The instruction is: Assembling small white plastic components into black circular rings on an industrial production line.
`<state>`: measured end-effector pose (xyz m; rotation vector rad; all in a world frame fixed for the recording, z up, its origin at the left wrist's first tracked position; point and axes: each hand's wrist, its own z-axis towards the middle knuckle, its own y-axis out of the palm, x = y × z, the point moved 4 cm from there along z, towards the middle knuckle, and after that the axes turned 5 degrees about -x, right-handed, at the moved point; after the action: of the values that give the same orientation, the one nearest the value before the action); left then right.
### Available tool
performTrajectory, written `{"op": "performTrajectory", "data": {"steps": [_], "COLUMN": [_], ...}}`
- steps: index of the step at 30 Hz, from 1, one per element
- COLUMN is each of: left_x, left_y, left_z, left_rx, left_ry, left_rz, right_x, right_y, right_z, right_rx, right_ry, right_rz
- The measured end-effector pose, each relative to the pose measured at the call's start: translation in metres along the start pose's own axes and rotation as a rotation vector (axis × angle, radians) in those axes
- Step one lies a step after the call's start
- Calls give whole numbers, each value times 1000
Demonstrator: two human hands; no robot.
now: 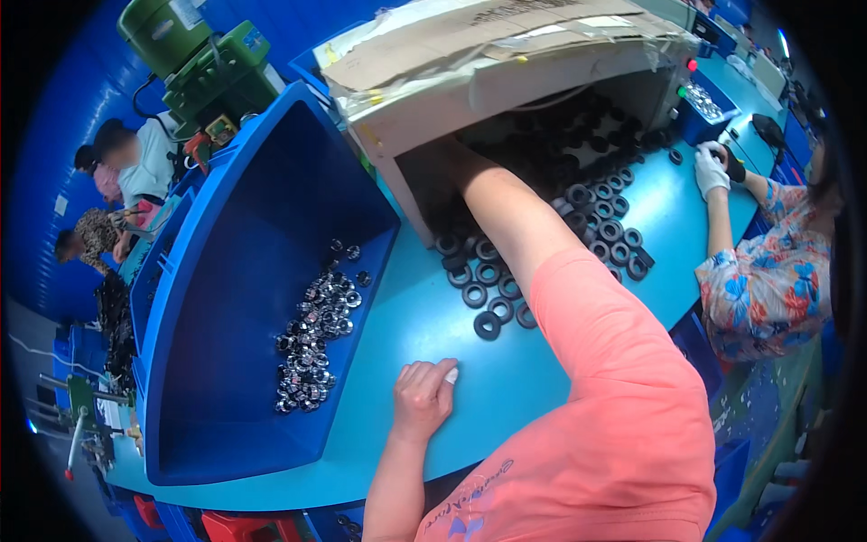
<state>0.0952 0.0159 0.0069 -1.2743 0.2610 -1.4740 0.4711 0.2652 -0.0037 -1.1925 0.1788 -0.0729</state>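
My left hand (423,399) rests on the blue-green tabletop (397,334), between the blue bin and my body. Its fingers are curled in, and a small white patch shows at the thumb; whatever the fingers may hold is hidden. My right arm stretches forward over a pile of black rings (492,294) into a white box-like housing (406,194) that opens toward me. In the shadow inside it, my right hand (442,155) is barely visible and its fingers are hidden. The black rings spread from inside the housing out onto the table.
A large blue bin (203,379) lies at left, with shiny metal rings (312,348) inside. Worn cardboard (506,59) tops the housing. A green machine (212,72) stands behind the bin. At right, a co-worker's gloved hand (711,172) is near another blue bin (704,113) of metal parts.
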Motion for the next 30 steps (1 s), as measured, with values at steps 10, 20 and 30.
{"op": "performTrajectory", "data": {"steps": [10,20,30], "left_x": [-6,-23,-8], "left_y": [1,-10,-42], "left_z": [-5,-21,-33], "left_rx": [37,280,346], "left_ry": [2,-349,-312], "left_rz": [-24,-582,-1010], "right_x": [-16,-117,-224], "right_y": [-56,-153,-131], "right_z": [-52,-228,-262], "right_rx": [17,-303,-662], "right_ry": [-92,76,-31], "right_rz": [30,1400,1538]}}
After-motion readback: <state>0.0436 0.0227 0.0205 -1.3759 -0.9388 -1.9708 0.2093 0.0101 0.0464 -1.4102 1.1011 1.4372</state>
